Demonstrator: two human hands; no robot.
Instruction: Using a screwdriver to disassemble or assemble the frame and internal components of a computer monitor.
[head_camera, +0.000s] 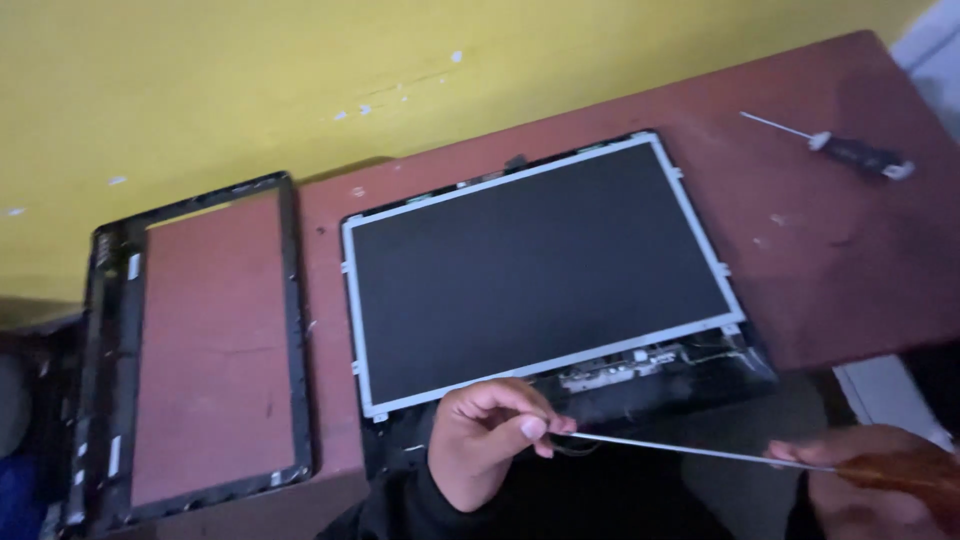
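While the left hand (487, 440) pinches the tip of a long screwdriver (700, 453), the right hand (868, 487) grips its amber handle off the table's (850, 250) front edge. Just beyond the left hand lies a bare laptop screen (540, 265); a black bezel (190, 350) rests at the left end, a small screwdriver (850, 150) near the back right corner

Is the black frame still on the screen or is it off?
Off. The black frame lies by itself on the table, left of the screen, with bare tabletop showing through its middle. The screen's metal edges are uncovered.

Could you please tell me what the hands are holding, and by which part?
A long screwdriver: the right hand grips its amber handle, and the left hand pinches the shaft's tip.
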